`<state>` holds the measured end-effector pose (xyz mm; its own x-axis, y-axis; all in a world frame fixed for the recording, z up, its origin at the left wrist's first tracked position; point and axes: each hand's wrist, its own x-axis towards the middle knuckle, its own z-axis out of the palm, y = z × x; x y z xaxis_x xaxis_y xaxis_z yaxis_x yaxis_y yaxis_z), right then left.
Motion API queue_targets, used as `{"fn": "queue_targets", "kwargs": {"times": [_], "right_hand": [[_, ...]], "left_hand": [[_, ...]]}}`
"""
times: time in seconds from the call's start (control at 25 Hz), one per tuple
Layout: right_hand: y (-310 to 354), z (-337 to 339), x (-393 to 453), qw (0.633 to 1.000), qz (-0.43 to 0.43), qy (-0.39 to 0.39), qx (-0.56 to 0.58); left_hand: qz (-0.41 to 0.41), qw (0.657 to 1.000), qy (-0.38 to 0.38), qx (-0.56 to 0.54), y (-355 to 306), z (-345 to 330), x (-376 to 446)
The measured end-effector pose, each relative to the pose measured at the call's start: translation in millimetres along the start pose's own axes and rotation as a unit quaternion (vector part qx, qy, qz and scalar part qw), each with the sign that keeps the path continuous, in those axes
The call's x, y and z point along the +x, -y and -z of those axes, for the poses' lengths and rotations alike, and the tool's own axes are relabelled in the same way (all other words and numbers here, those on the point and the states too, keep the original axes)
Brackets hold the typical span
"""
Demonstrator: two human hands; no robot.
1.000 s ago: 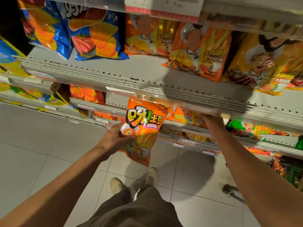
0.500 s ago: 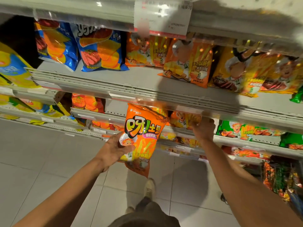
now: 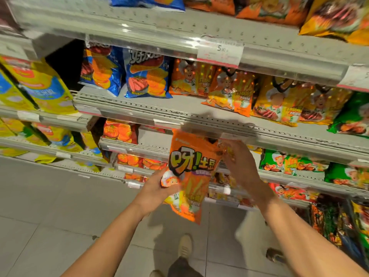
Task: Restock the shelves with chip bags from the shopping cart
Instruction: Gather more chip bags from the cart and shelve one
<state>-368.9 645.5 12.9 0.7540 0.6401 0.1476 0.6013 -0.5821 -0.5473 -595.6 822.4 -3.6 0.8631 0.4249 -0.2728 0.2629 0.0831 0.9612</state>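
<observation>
Left hand (image 3: 154, 189) fingers grip orange chip bag (image 3: 191, 172) upright; right hand (image 3: 238, 166) fingers spread loose beside bag.

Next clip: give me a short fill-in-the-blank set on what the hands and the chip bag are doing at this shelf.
1. The left hand grips an ____ chip bag by its lower part.
2. The right hand is at the bag's ____ side, fingers spread.
3. The price tag on the upper shelf rail reads ____.
4. Left of the orange bags on the middle shelf stand two ____ chip bags.

Missing words: orange; right; 5.80; blue
</observation>
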Motion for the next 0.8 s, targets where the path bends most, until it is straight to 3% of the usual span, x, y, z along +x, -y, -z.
{"fn": "queue_targets", "kwargs": {"times": [0.16, 0.44, 0.56, 0.8], "right_hand": [[17.7, 20.1, 23.6, 0.996, 0.058, -0.069, -0.018], [17.8, 35.3, 52.9, 0.98, 0.094, -0.087, -0.154], [4.5, 34.9, 57.0, 0.971, 0.068, -0.031, -0.228], [-7.3, 25.1, 53.9, 0.95, 0.121, -0.101, -0.268]], "left_hand": [[-0.066, 0.997, -0.018, 0.02, -52.1, 6.7, 14.8], [-0.148, 0.983, -0.084, 0.061, -159.6, 9.8, 101.1], [-0.153, 0.978, -0.12, 0.071, -183.5, -2.1, 139.1], [-0.108, 0.978, -0.176, 0.026, -188.9, -12.1, 180.5]]}}
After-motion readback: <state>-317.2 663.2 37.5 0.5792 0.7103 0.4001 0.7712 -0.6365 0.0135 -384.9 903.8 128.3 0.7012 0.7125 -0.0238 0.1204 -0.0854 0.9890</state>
